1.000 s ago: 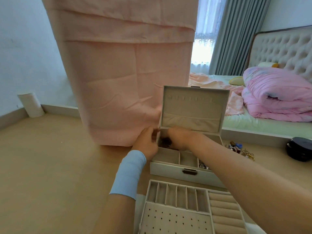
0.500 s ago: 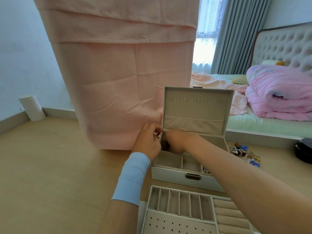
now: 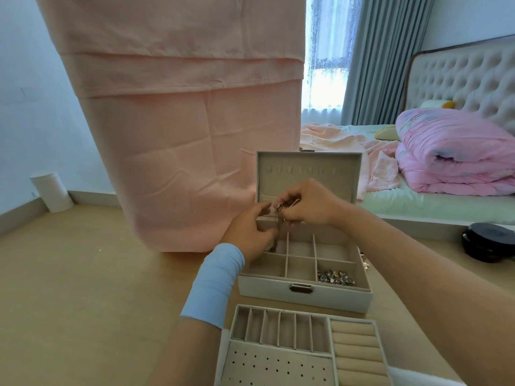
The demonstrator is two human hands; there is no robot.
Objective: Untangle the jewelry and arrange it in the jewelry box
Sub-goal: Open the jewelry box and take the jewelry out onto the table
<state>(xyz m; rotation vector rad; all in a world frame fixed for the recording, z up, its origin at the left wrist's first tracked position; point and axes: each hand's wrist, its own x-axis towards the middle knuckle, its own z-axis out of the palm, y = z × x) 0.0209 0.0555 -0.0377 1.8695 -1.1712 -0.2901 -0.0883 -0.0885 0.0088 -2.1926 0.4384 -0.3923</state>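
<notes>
Both hands have lifted out of the far left part of the jewelry box point(image 3: 303, 295) since a second ago, when they were down inside it, and now meet above its far edge in front of the open lid point(image 3: 308, 176). The right hand point(image 3: 312, 203) has its grip pinched on a small tangle of jewelry point(image 3: 284, 205), from which a thin chain point(image 3: 276, 232) hangs down toward the far left compartment. The left hand point(image 3: 250, 232), with a light blue wristband point(image 3: 213, 282) on its forearm, has its fingers curled beside the chain; whether its grip actually pinches the chain I cannot tell. A second heap of small metallic pieces point(image 3: 335, 276) lies in the near right compartment, now uncovered by the right forearm. The removable tray point(image 3: 303, 355), with slots, ring rolls and a hole-punched panel, sits on the floor just in front of the box. A pink cloth-covered shape point(image 3: 178, 121) stands close behind the box on the left. To the right are a bed point(image 3: 434, 201) with a folded pink quilt point(image 3: 457, 154), and a black round object point(image 3: 489, 243) on the floor. A white cylinder point(image 3: 51, 192) stands by the far left wall.
</notes>
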